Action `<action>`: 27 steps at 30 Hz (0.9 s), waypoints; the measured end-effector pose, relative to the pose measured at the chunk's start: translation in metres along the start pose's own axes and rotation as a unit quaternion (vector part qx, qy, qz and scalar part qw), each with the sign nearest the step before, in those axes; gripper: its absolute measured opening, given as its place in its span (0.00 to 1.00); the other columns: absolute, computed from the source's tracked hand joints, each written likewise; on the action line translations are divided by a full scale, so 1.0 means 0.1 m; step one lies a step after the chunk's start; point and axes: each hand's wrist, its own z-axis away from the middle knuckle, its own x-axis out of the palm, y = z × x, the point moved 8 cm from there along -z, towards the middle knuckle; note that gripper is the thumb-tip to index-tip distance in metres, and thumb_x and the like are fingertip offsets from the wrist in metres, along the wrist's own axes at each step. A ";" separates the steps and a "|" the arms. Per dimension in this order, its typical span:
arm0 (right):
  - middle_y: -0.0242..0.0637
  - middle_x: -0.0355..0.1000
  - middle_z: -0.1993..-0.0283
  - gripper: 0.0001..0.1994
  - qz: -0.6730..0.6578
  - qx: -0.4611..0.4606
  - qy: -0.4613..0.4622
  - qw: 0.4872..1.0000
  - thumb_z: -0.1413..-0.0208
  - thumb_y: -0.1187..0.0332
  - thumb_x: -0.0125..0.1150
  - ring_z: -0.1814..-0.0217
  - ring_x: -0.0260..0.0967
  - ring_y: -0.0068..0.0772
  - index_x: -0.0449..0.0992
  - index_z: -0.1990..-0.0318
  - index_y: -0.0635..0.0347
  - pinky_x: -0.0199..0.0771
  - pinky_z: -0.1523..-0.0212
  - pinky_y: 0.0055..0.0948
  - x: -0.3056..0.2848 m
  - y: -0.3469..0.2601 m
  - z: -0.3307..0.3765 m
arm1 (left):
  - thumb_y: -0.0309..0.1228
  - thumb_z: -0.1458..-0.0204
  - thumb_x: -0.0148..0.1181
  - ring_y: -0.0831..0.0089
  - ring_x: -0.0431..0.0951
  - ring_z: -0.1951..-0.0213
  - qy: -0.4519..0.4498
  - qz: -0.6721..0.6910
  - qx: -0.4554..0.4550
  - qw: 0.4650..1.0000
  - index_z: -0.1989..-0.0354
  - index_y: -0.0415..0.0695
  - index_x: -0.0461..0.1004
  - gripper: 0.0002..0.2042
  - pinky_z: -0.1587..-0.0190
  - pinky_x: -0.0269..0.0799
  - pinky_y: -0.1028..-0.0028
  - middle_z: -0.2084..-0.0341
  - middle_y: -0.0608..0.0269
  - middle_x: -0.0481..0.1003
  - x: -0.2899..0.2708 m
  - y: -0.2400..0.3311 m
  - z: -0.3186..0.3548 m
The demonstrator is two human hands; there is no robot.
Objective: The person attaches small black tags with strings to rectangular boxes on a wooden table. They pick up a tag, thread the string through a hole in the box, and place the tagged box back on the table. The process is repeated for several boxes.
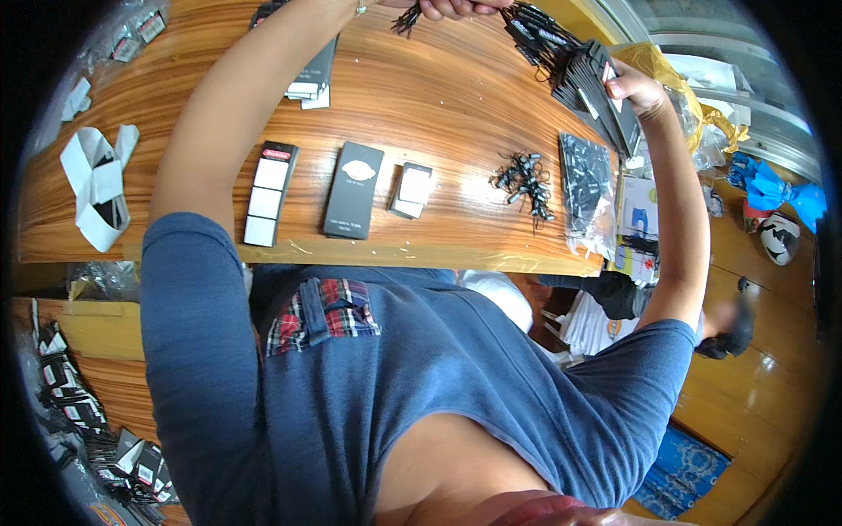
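Note:
My right hand (pixel 638 89) grips a fanned stack of black hang tags (pixel 583 83) at the far right of the table. Black strings (pixel 537 39) trail from the tags toward my left hand (pixel 456 7), whose fingers are closed round their bunched ends at the top edge. Part of that hand is cut off by the picture's border. Below, on the wood-grain table (pixel 456 114), lie a narrow tag stack with white labels (pixel 265 197), a wider black tag stack (pixel 353 197) and a small pile of white-faced tags (pixel 410 190).
Loose black string fasteners (pixel 526 184) lie beside a clear bag of black strings (pixel 586 193). More tags (pixel 309 88) rest beyond my left forearm. A white paper strip (pixel 96 188) curls at left. Strung tags (pixel 123 465) fill the lower left. Another person (pixel 724 324) is at the right.

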 end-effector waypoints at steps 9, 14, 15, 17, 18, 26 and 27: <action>0.39 0.69 0.55 0.28 -0.189 -0.105 0.080 0.973 0.55 0.58 0.64 0.55 0.69 0.29 0.62 0.48 0.58 0.72 0.54 0.32 0.30 0.19 -0.80 | 0.43 0.48 0.54 0.88 0.49 0.87 0.167 -0.110 -0.056 0.978 0.82 0.49 0.67 0.15 0.86 0.41 0.85 0.91 0.80 0.53 -0.92 0.29 0.11; 0.39 0.68 0.55 0.35 -0.211 -0.111 0.147 0.960 0.59 0.53 0.67 0.53 0.67 0.31 0.59 0.45 0.58 0.70 0.53 0.33 0.83 0.04 -1.43 | 0.50 0.61 0.65 0.81 0.67 0.80 0.285 -0.310 -0.027 0.907 0.76 0.44 0.79 0.19 0.78 0.61 0.78 0.83 0.71 0.73 -1.51 0.25 0.26; 0.39 0.68 0.55 0.36 -0.216 -0.118 0.177 0.953 0.60 0.52 0.67 0.53 0.67 0.32 0.58 0.45 0.57 0.71 0.54 0.34 0.88 0.04 -1.52 | 0.48 0.63 0.67 0.81 0.69 0.79 0.282 -0.326 -0.059 0.900 0.74 0.42 0.79 0.19 0.75 0.64 0.79 0.81 0.68 0.75 -1.57 0.20 0.25; 0.40 0.68 0.57 0.38 -0.222 -0.109 0.194 0.949 0.62 0.52 0.68 0.55 0.68 0.33 0.58 0.45 0.58 0.72 0.57 0.33 1.02 0.02 -1.71 | 0.45 0.65 0.69 0.80 0.68 0.82 0.286 -0.393 -0.148 0.861 0.79 0.43 0.78 0.17 0.79 0.62 0.78 0.85 0.69 0.72 -1.73 0.09 0.28; 0.40 0.69 0.59 0.35 -0.201 -0.133 0.198 0.950 0.61 0.54 0.68 0.58 0.69 0.31 0.60 0.47 0.59 0.73 0.60 0.29 1.09 -0.05 -1.83 | 0.43 0.66 0.70 0.80 0.65 0.86 0.283 -0.382 -0.081 0.876 0.84 0.44 0.74 0.16 0.84 0.59 0.77 0.89 0.69 0.69 -1.92 -0.04 0.29; 0.37 0.72 0.63 0.27 -0.143 -0.208 0.260 0.932 0.59 0.59 0.69 0.62 0.70 0.24 0.66 0.54 0.64 0.71 0.61 0.24 1.23 -0.13 -2.00 | 0.55 0.68 0.67 0.78 0.57 0.88 0.170 -0.588 -0.162 0.774 0.87 0.42 0.70 0.25 0.85 0.51 0.77 0.92 0.69 0.63 -1.89 -0.28 -0.07; 0.38 0.72 0.63 0.27 -0.146 -0.208 0.258 0.932 0.60 0.61 0.69 0.62 0.70 0.25 0.67 0.54 0.65 0.71 0.61 0.24 1.23 -0.13 -2.02 | 0.55 0.69 0.67 0.78 0.57 0.88 0.172 -0.586 -0.169 0.774 0.88 0.43 0.70 0.25 0.85 0.51 0.77 0.92 0.70 0.62 -1.92 -0.29 -0.07</action>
